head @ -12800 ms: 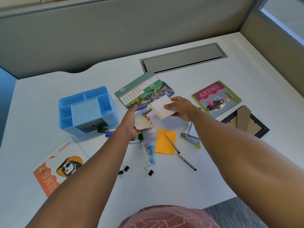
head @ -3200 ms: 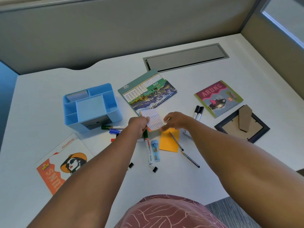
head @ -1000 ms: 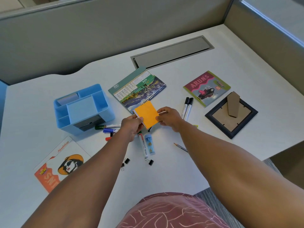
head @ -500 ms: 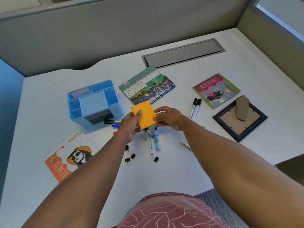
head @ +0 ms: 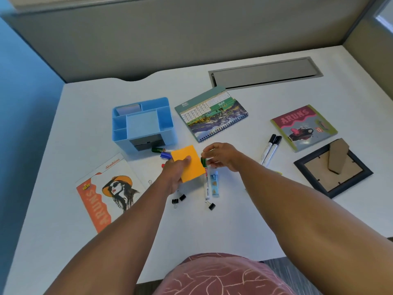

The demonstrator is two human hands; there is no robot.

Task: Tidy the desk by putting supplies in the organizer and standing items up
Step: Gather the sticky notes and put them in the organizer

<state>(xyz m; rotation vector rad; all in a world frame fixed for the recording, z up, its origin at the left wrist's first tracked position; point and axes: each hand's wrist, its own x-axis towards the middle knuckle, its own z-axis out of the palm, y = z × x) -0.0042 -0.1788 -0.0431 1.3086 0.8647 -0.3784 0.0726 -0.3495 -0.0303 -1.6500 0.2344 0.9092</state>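
— What does the room look like beyond the hands?

— A white desk (head: 234, 226) spreads under and around them, its far edge curving inward ahead of the left hand. A grey partition wall (head: 170, 39) stands behind that edge and turns along the right side.

— Anything set into the desktop?

— A long grey cable hatch (head: 263, 72), well ahead of the right hand, lies flush with the surface.

— And the edges?

— A blue panel (head: 23, 107) stands far left; a sliver of bright window (head: 386, 20) shows top right; grey carpet (head: 297, 271) shows below the right forearm. Light is even and soft.
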